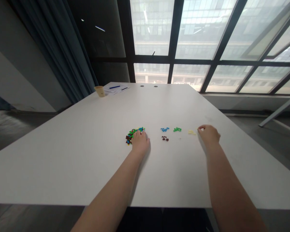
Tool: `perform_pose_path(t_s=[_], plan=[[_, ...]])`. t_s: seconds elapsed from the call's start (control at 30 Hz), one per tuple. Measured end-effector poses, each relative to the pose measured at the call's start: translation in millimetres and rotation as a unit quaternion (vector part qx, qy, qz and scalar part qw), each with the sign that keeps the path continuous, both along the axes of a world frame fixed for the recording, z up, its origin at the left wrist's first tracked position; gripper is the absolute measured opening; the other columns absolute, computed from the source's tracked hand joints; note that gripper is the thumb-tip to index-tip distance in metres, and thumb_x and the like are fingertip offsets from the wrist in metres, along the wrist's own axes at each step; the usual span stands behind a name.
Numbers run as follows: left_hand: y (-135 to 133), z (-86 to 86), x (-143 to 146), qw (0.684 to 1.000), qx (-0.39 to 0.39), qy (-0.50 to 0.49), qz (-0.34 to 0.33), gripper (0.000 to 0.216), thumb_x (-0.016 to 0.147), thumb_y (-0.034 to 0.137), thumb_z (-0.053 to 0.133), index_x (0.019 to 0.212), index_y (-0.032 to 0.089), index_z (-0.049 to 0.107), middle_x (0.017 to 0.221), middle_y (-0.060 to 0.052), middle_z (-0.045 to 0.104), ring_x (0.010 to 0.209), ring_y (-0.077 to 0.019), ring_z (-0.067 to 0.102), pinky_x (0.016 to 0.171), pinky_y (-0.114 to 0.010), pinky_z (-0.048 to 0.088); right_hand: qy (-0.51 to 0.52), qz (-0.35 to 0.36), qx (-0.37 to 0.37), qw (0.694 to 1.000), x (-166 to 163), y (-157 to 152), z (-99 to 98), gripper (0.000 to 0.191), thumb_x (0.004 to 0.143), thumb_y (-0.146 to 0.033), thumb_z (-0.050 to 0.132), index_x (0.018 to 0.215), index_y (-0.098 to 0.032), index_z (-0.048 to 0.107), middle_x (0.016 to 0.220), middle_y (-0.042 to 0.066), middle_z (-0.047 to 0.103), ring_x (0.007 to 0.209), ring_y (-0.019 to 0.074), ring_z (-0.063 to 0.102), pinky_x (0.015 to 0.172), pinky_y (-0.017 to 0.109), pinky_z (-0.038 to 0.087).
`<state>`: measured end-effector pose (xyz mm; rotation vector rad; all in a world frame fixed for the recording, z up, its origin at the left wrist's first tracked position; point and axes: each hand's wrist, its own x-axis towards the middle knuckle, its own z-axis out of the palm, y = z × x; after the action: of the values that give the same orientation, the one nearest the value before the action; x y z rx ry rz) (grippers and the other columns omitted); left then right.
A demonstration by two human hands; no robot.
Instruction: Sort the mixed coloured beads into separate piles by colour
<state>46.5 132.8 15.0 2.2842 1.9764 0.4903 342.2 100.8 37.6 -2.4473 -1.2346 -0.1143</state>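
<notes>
Small plastic bricks (132, 136) are lying in a mixed heap of green, blue, yellow and dark red on the white table (62, 161), and I am following them from afar through the head camera. The heap is sitting left of centre, directly under the person's left hand (140, 143). That hand is resting palm-down over the heap's right edge with its fingers curving onto the pieces, but from this angle I cannot tell whether it is closed on any brick or only touching them. Off to the right, single-colour clusters are lying well clear of the heap: blue bricks (164, 129), green bricks (177, 129), dark red bricks (165, 138) just below the blue, and pale yellow bricks (191, 132) farthest out. I am reading this spacing as deliberate, with each colour being kept apart so that it does not run into its neighbour, and the whole row staying within easy reach of both arms. The person's right hand (209, 135) is hovering just beside the yellow cluster, its thumb and fingertips (200, 129) drawing close in what looks like a pinch, though I cannot make out a piece between them. Far up the table, a paper cup (99, 91) and sheets of paper (117, 89) with a blue pen (114, 87) are sitting well away from the bricks, outside the hands' working area.
</notes>
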Motion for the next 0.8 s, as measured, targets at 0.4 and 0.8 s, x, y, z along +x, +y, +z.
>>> perform_pose_path(t_s=[0.4, 0.8], plan=[[10.1, -5.3, -5.6, 1.0, -0.018, 0.005, -0.019, 0.032, 0.077, 0.005, 0.034, 0.086, 0.018, 0.062, 0.093, -0.011, 0.058, 0.089, -0.0227, 0.05, 0.078, -0.033, 0.039, 0.077, -0.032, -0.06, 0.995, 15.4, 5.0, -15.6, 0.019, 0.069, -0.026, 0.055, 0.08, -0.026, 0.071, 0.088, 0.009, 0.066, 0.083, 0.0248, 0.057, 0.071, 0.04, 0.04], [9.6, 1.7, -7.0, 0.999, -0.015, -0.01, 0.032, 0.022, 0.077, 0.01, 0.042, 0.087, 0.017, 0.06, 0.1, -0.014, 0.057, 0.1, -0.0283, 0.047, 0.08, -0.038, 0.038, 0.075, -0.015, 0.032, 0.997, 2.6, 1.5, -2.4, 0.026, 0.073, -0.03, 0.05, 0.092, -0.024, 0.068, 0.084, 0.005, 0.063, 0.077, 0.0202, 0.055, 0.065, 0.031, 0.038]])
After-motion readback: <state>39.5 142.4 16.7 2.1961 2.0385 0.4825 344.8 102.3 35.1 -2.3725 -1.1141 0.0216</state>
